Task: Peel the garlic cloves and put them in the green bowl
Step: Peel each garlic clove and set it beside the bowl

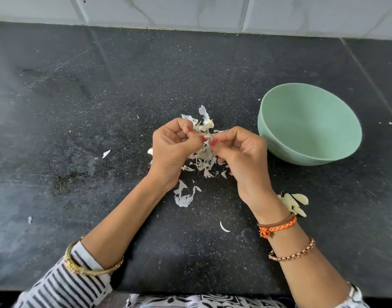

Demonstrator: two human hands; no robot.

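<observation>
My left hand [171,150] and my right hand [239,155] meet over the middle of the black counter, fingers curled, both pinching one small garlic clove [208,136] with papery skin on it. Most of the clove is hidden by my fingertips. A pile of white garlic skins [201,158] lies under and beyond my hands, with the garlic's dry stem piece [207,123] at its far end. Several peeled cloves [294,203] lie on the counter beside my right wrist. The green bowl [310,138] stands upright to the right of my right hand; no cloves show inside it.
Another clove [150,151] peeks out at the left of my left hand. Loose skin scraps [183,195] are scattered on the black counter [79,107]. A white tiled wall [190,10] runs along the back. The counter's front edge is near my body.
</observation>
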